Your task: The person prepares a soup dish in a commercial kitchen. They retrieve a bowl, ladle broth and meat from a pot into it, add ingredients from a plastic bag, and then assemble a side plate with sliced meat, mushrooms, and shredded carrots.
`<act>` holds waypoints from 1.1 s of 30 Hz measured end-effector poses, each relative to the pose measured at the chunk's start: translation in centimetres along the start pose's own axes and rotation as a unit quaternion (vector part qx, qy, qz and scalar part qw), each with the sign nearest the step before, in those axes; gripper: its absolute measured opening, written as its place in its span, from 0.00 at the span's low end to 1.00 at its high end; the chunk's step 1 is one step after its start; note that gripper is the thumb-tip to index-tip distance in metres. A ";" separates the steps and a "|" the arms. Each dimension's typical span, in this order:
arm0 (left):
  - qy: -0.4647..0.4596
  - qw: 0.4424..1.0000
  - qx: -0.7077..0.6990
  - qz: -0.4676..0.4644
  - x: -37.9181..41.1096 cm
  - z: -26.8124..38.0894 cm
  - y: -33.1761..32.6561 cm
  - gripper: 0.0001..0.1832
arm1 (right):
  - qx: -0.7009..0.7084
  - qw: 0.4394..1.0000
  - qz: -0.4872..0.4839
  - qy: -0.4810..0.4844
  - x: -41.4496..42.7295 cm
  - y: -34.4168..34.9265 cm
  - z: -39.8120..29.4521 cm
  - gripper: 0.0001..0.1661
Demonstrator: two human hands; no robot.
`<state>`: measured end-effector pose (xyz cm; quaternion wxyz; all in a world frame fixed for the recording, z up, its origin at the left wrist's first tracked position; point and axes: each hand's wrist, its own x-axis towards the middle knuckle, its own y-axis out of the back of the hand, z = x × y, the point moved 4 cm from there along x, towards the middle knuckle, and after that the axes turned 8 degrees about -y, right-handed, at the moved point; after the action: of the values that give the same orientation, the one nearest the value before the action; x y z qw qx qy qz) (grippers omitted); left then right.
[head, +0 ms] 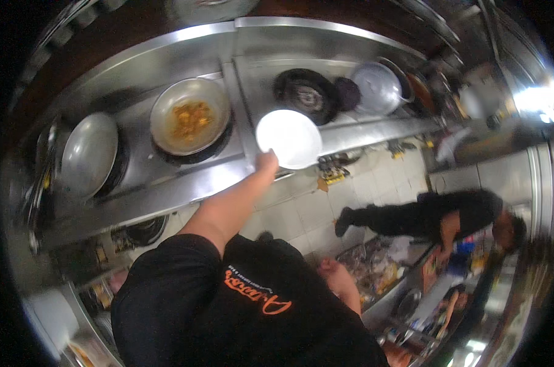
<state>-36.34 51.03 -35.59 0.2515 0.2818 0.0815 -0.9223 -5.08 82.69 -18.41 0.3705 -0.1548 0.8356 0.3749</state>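
Observation:
My left hand (267, 160) grips the near left rim of a round white plate or shallow bowl (289, 137), with the arm stretched forward over the steel front ledge (212, 181) of the stove. Left of it, a metal frying pan (189, 94) sits on the range holding browned food pieces in sauce (192, 120). Farther left a second metal pan (90, 153) rests tilted, its inside hidden. Beyond the white dish is a dark burner (306, 94). Low and close to my body is my right hand (329, 267), blurred; its fingers cannot be made out clearly.
A metal pot or pan (375, 89) stands at the range's right end. Tongs or similar metal utensils (43, 183) hang at the far left. Another person in dark clothes (437, 218) is at the right, near a counter with food trays (387, 264). The floor is pale tile (299, 213).

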 end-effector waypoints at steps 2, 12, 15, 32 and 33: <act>0.013 0.998 0.045 -0.047 -1.0 -0.1 -0.4 0.31 | -0.026 0.999 -0.032 -0.003 0.9 0.4 0.6 0.29; -0.059 0.901 0.382 -0.196 -18.0 -1.2 16.7 0.32 | -0.349 0.918 -0.101 0.157 16.8 7.4 -9.4 0.33; -0.107 0.844 0.503 -0.154 -22.4 -5.1 24.2 0.32 | -0.380 0.887 -0.140 0.221 17.4 5.6 -19.5 0.36; 0.106 0.917 0.325 0.205 -47.1 -25.6 55.6 0.35 | -0.482 0.597 -0.400 0.502 -3.3 -44.7 -38.4 0.35; 0.120 0.918 0.307 0.218 -48.1 -26.4 57.0 0.36 | -0.454 0.621 -0.407 0.493 -3.5 -46.9 -39.6 0.35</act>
<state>39.75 29.84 -30.99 0.3357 0.4649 -0.2399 -0.7833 2.47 21.80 -22.25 -0.0993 -0.7891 0.4681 0.3851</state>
